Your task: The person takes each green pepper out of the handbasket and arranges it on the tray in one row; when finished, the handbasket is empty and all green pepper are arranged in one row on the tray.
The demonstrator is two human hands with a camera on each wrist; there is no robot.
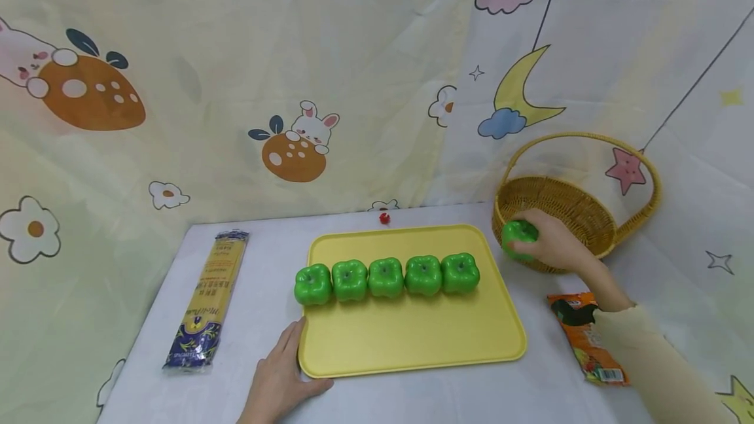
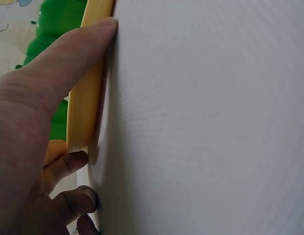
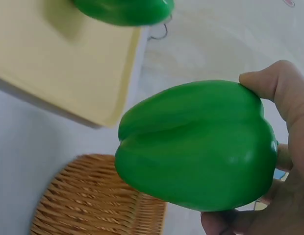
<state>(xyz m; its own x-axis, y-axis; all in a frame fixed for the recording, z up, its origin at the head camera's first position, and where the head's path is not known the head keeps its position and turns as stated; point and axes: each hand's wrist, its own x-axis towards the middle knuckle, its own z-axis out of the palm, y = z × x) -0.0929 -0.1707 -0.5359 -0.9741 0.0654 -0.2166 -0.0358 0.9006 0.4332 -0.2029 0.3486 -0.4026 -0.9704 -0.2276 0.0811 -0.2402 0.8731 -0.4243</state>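
Note:
My right hand [image 1: 550, 239] grips a green bell pepper [image 3: 196, 147] at the near-left rim of the wicker basket [image 1: 589, 214]. Thumb and fingers close on the pepper from opposite sides in the right wrist view. Several more green bell peppers form a row across a yellow tray [image 1: 412, 339]; the leftmost pepper [image 1: 313, 284] overlaps the tray's left rim. My left hand [image 1: 283, 371] holds the tray's near-left corner, its thumb [image 2: 88, 41] along the front wall and its fingers at the left side.
A spaghetti packet [image 1: 209, 300] lies left of the tray. Under my right forearm is an orange packet [image 1: 589, 339], partly hidden by the sleeve. A small red object [image 1: 385, 218] sits behind the tray, near the printed cloth backdrop. The basket's tall handle [image 1: 650, 175] arches upward.

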